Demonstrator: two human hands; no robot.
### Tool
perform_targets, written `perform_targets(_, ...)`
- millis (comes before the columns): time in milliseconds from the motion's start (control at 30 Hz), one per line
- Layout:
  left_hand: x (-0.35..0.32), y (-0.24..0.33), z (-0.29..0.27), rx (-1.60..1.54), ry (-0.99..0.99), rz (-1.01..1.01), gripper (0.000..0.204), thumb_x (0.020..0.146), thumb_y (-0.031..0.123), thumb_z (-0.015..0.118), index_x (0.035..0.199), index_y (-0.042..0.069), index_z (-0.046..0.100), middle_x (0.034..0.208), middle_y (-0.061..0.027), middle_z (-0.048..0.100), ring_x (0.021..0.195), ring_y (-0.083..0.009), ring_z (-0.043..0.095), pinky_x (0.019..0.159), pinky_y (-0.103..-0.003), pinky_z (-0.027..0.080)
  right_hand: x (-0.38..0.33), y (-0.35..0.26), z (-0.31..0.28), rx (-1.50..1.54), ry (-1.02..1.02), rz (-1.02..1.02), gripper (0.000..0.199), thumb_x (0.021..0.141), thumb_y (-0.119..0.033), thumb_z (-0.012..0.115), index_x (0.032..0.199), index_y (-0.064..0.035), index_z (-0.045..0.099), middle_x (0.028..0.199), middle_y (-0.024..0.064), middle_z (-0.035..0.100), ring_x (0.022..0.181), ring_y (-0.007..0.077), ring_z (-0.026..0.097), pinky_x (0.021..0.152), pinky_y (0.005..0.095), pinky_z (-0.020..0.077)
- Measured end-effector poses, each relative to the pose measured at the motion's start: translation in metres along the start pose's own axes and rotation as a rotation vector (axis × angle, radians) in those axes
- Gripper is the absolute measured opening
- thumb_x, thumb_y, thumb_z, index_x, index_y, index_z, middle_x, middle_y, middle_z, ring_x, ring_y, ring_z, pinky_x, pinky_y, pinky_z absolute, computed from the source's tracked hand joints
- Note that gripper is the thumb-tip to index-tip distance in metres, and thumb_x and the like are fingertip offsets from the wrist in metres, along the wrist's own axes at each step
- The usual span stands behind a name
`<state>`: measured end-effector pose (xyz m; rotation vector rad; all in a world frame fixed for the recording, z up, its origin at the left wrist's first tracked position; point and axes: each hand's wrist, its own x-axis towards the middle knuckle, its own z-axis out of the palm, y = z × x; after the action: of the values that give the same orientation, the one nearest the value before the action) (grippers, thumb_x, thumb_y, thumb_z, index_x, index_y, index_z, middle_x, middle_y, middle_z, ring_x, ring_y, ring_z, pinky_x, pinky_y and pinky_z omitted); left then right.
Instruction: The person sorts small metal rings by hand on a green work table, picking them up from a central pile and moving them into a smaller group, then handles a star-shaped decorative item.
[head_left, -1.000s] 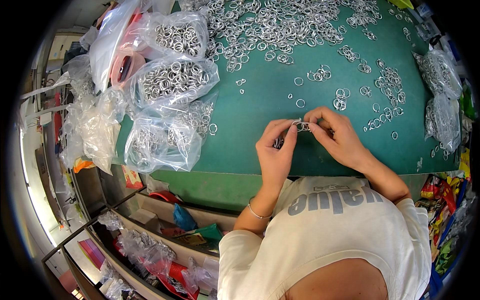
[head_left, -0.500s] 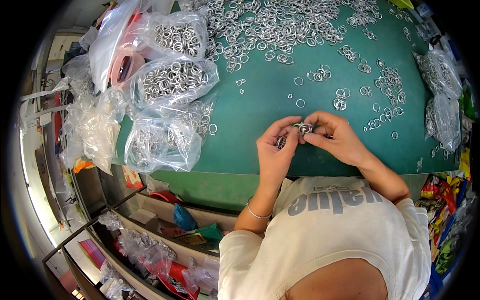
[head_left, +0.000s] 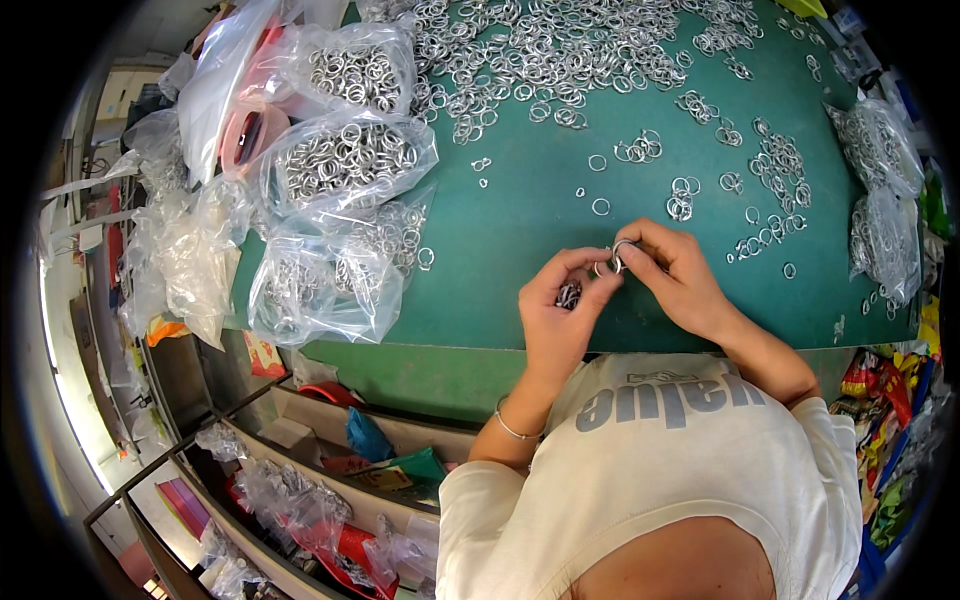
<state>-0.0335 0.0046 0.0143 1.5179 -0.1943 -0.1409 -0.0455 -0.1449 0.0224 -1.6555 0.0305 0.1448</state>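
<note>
Just above the near edge of the green tabletop, my two hands meet at the fingertips. My left hand [head_left: 556, 310] is closed around a small clump of metal rings [head_left: 568, 294], partly hidden by its fingers. Its thumb and forefinger also pinch a ring at their tips. My right hand [head_left: 677, 280] pinches a silvery metal ring [head_left: 618, 259] between thumb and forefinger, touching or close to the left fingertips. Whether the rings at the fingertips are linked is too small to tell. Beyond the hands lies a loose ring [head_left: 600, 207] and a little cluster of rings [head_left: 682, 199].
A large heap of rings [head_left: 560, 50] covers the far part of the green table [head_left: 480, 270]. Clear bags of rings [head_left: 350, 165] stand at the left, more bags [head_left: 882, 150] at the right edge. Below the table on the left is an open drawer [head_left: 300, 410] with plastic bags.
My hands have shifted slightly, and the rings at the fingertips have turned and spread a little apart. The left hand has moved slightly right and down. The things on the table look the same.
</note>
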Motion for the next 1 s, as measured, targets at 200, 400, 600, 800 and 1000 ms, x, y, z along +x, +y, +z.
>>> perform_targets(200, -0.001, 0.002, 0.003, 0.370, 0.085, 0.251, 0.017, 0.069, -0.004, 0.069, 0.085, -0.001, 0.064, 0.075, -0.0036, 0.056, 0.055, -0.0074, 0.045, 0.049, -0.019, 0.035, 0.000, -0.001, 0.000, 0.016, -0.016, 0.034, 0.012, 0.088, -0.009, 0.048, 0.084, 0.0018, 0.052, 0.062, 0.0026, 0.049, 0.053, 0.0057, 0.038, 0.047, 0.0230, 0.0310)
perform_targets(400, 0.001, -0.004, 0.000, 0.030, 0.111, 0.056, 0.012, 0.070, -0.004, 0.067, 0.081, -0.002, 0.067, 0.075, -0.0060, 0.056, 0.058, -0.0078, 0.047, 0.046, -0.018, 0.033, -0.001, -0.018, -0.006, -0.115, -0.120, 0.052, 0.015, 0.088, -0.012, 0.047, 0.083, 0.0013, 0.051, 0.063, 0.0037, 0.050, 0.056, 0.0071, 0.043, 0.050, 0.0238, 0.0344)
perform_targets(600, -0.002, -0.005, 0.002, 0.115, 0.156, 0.203, 0.009, 0.074, -0.003, 0.065, 0.083, -0.002, 0.067, 0.078, -0.0058, 0.055, 0.059, -0.0080, 0.047, 0.049, -0.019, 0.035, 0.005, -0.017, -0.011, 0.184, -0.246, 0.249, 0.019, 0.091, -0.016, 0.045, 0.084, 0.0001, 0.050, 0.066, 0.0028, 0.051, 0.060, 0.0076, 0.047, 0.052, 0.0243, 0.0364)
perform_targets(800, -0.002, -0.011, 0.005, -0.411, 0.126, -0.199, 0.009, 0.081, -0.001, 0.058, 0.087, -0.005, 0.063, 0.085, -0.0048, 0.055, 0.055, -0.0051, 0.042, 0.044, -0.018, 0.030, 0.002, -0.013, -0.004, 0.000, -0.130, 0.064, 0.013, 0.089, -0.011, 0.048, 0.085, 0.0007, 0.051, 0.067, 0.0064, 0.052, 0.057, 0.0112, 0.047, 0.052, 0.0268, 0.0370)
perform_targets(1000, -0.001, -0.004, 0.008, -0.039, 0.125, -0.031, 0.007, 0.080, -0.003, 0.059, 0.085, -0.005, 0.062, 0.081, -0.0054, 0.057, 0.060, -0.0077, 0.049, 0.053, -0.019, 0.038, 0.000, -0.022, -0.008, -0.222, -0.106, 0.012, 0.010, 0.086, -0.008, 0.051, 0.085, 0.0018, 0.052, 0.069, 0.0128, 0.053, 0.056, 0.0209, 0.048, 0.052, 0.0301, 0.0376)
